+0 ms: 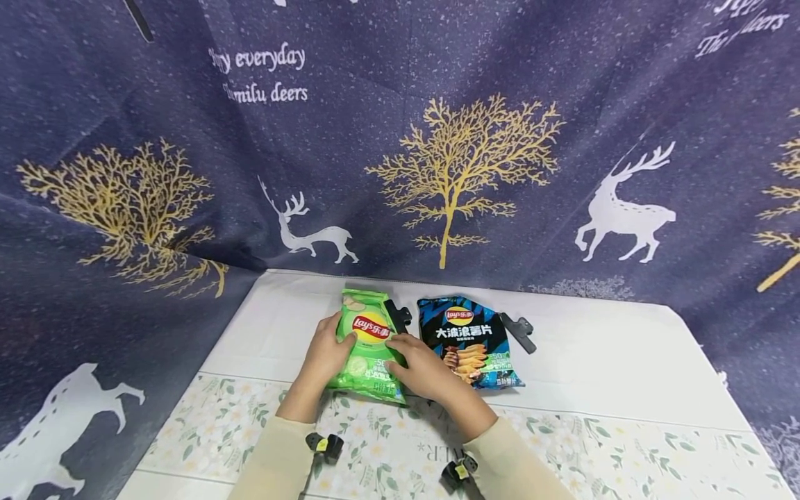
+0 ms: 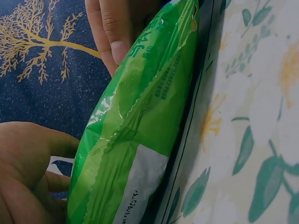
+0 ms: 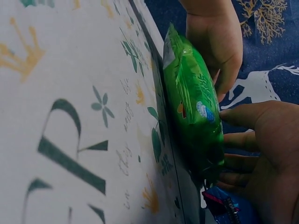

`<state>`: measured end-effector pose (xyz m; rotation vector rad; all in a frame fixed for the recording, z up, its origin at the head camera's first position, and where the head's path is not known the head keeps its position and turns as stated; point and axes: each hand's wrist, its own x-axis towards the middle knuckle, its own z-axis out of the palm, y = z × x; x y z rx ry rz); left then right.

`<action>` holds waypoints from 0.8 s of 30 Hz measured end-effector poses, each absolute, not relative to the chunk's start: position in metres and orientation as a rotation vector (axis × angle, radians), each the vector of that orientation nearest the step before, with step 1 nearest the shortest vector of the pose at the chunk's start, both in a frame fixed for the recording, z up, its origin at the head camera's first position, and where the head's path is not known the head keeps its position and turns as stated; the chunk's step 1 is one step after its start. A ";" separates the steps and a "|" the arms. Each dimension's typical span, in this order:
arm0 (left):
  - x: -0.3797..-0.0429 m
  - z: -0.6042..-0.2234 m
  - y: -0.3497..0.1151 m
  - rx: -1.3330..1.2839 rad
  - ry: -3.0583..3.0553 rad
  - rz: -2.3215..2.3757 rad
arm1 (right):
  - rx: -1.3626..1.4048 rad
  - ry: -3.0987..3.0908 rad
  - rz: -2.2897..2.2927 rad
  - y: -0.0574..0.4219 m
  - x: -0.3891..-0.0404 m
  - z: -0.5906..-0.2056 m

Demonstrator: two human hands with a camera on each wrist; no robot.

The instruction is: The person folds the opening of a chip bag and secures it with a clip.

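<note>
A green Lay's chip bag (image 1: 369, 347) lies face up on the table, the left hand (image 1: 328, 351) and right hand (image 1: 421, 364) holding it from opposite sides. In the head view each thumb is on the bag's front. Fingers of the left hand (image 2: 28, 172) reach the bag's side in the left wrist view. From the right wrist view, the right hand (image 3: 275, 149) has its fingertips at the green bag's edge (image 3: 196, 107). A black clip (image 1: 398, 317) sits at the green bag's upper right edge, just beyond the right hand.
A dark blue chip bag (image 1: 469, 344) lies to the right of the green one, with another black clip (image 1: 519, 332) at its right edge. A floral cloth (image 1: 600, 444) covers the table's near part. Behind hangs a dark curtain (image 1: 350, 139) with deer and trees.
</note>
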<state>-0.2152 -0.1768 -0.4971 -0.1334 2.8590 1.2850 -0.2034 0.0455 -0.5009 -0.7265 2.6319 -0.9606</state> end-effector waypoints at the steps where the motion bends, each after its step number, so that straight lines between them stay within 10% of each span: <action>1: -0.215 -0.497 -0.177 -0.134 2.861 1.296 | -0.730 2.631 -0.964 0.045 -0.203 -0.501; 24: -0.209 -0.475 -0.176 -0.143 2.904 1.493 | -0.745 2.732 -1.232 0.053 -0.205 -0.485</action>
